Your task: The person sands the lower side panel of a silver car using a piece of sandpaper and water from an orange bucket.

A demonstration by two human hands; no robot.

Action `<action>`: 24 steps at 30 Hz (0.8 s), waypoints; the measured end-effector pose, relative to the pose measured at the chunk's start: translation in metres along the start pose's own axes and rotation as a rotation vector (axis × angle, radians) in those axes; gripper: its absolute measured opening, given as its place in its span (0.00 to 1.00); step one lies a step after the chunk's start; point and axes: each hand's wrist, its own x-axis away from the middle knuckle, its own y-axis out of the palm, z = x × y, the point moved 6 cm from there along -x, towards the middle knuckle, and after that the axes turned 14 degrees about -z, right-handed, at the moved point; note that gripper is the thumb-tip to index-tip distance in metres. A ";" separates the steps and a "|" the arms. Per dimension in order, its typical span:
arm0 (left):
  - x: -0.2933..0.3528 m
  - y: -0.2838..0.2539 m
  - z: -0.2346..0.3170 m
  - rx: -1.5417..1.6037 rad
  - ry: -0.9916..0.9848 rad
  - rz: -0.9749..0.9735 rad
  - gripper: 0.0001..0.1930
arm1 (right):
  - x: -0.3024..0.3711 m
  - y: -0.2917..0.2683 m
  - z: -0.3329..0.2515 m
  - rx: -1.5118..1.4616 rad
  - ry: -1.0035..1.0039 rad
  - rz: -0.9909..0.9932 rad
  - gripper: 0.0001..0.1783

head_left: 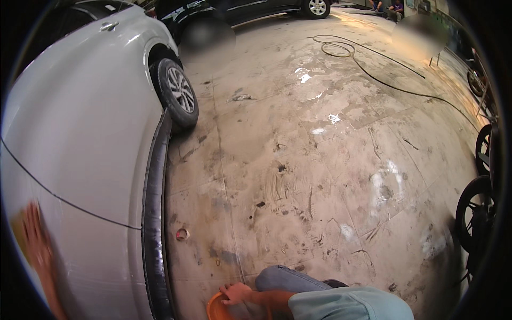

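My left hand [38,242] lies with its fingers stretched along the pale car's side panel [90,160], pressing a flat yellowish piece [20,230] against it. Whether that piece is a cloth or a sponge I cannot tell. Down at the lower edge, my right hand [237,293] grips the rim of an orange bowl [216,306], fingers curled over it. The bowl's inside is mostly hidden by the hand and the picture's edge.
A dark sill [156,229] runs below the panel toward the car's wheel [178,93]. A small round object [182,234] lies on the stained floor [298,176]. A hose [384,82] coils beyond. Black wheels [474,213] stand at the right, a dark vehicle [256,12] behind.
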 end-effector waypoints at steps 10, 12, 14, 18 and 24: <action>-0.047 -0.032 0.051 0.232 0.061 -0.033 0.32 | -0.006 -0.030 0.006 0.002 0.123 -0.068 0.39; 0.017 -0.049 0.040 0.279 0.042 -0.119 0.32 | -0.005 -0.039 0.007 0.012 0.164 -0.068 0.38; 0.106 -0.067 0.024 0.333 -0.028 -0.232 0.32 | -0.007 -0.043 0.008 0.024 0.142 -0.026 0.37; 0.352 -0.087 -0.027 0.064 -0.239 -0.507 0.35 | -0.012 -0.033 -0.011 0.076 0.087 -0.048 0.36; 0.194 -0.093 -0.063 0.170 -0.124 -0.264 0.35 | -0.009 -0.027 -0.039 0.240 0.053 -0.050 0.36</action>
